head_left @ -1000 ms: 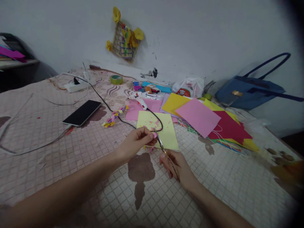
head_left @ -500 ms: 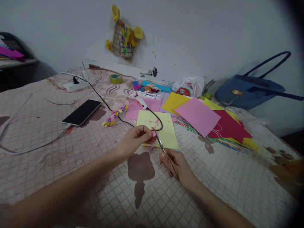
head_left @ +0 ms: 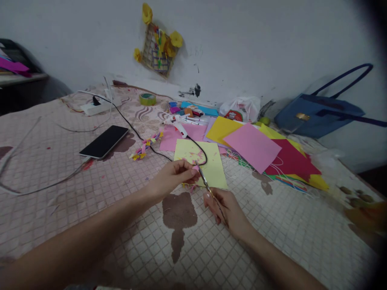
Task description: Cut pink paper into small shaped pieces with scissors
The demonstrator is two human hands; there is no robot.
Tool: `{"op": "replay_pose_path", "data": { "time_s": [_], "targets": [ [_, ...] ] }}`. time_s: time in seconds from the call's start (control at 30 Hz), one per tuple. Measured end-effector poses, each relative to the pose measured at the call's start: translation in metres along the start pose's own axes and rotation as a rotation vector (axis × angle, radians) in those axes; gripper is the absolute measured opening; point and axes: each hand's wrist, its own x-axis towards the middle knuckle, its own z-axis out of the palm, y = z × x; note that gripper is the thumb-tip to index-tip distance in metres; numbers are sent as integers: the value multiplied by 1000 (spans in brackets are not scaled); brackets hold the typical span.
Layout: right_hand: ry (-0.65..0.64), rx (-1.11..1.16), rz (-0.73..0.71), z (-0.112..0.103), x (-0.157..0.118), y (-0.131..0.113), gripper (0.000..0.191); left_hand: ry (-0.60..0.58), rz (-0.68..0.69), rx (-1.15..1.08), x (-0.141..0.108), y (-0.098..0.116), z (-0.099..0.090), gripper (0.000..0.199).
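Between the thumb and fingers of my left hand (head_left: 178,177) is a small pink paper piece (head_left: 196,167). My right hand (head_left: 225,209) is closed around scissors (head_left: 206,182), whose blades point up and left and meet the pink piece. Under and behind the blades lies a pale yellow sheet (head_left: 213,161), strewn with small pink scraps (head_left: 196,155). A white glue gun (head_left: 180,128) rests just beyond that sheet, its black cord looping over it. Left of the sheet is a strand of coloured paper bits (head_left: 146,146).
A phone (head_left: 104,141) with a cable lies at left, near a white power strip (head_left: 95,106). Green tape (head_left: 147,99) sits at the back. Right of centre are coloured sheets (head_left: 253,148) and white string (head_left: 238,164). A blue bag (head_left: 317,114) leans on the wall.
The pink piece has turned slightly in my left fingers, and the scissor blades sit a little differently against it. Both hands otherwise hold nearly the same place.
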Motion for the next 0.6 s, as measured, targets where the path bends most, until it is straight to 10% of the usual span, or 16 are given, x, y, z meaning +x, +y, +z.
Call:
{"op": "replay_pose_path", "data": {
  "time_s": [0.6],
  "targets": [
    [-21,-62,-9,-2,0,-1,39,60,40,44,1,3,-3,17]
  ]
}}
